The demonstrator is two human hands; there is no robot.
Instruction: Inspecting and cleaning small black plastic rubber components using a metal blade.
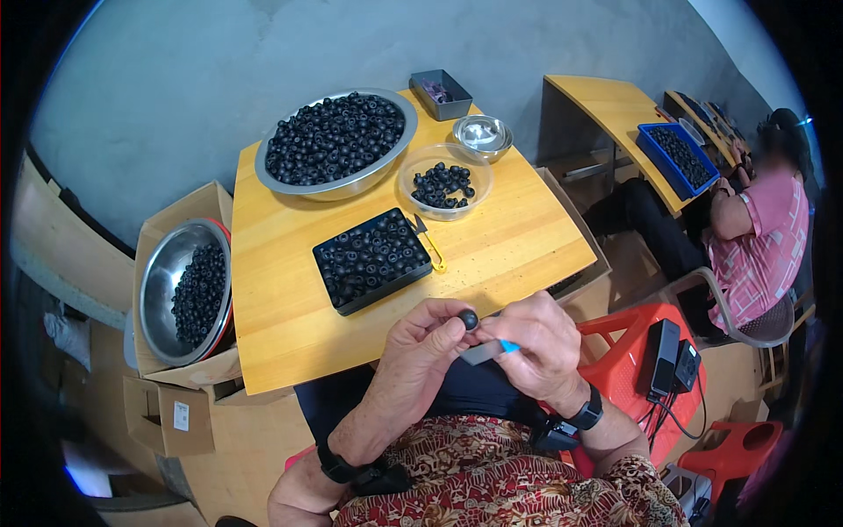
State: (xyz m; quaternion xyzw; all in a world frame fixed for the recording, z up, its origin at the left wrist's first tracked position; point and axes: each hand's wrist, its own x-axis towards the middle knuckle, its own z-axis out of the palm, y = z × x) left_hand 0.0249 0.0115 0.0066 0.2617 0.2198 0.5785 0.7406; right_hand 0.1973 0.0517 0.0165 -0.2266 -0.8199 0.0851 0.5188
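Between the thumb and fingertips of my left hand is a dark round bead-like ball. My right hand grips a small knife with a broad grey blade and a bit of blue at the handle. Its blade lies just below the ball; whether it touches is hidden by my fingers. Both hands are above my lap, at the table's near edge. Beyond them on the wooden table stands a black tray of similar dark balls. A yellow-handled knife lies along its right side.
A large metal basin heaped with dark balls, a clear bowl, small metal bowls and a grey box stand farther back. Left is another basin in a carton; right, a red stool with black devices and a seated person.
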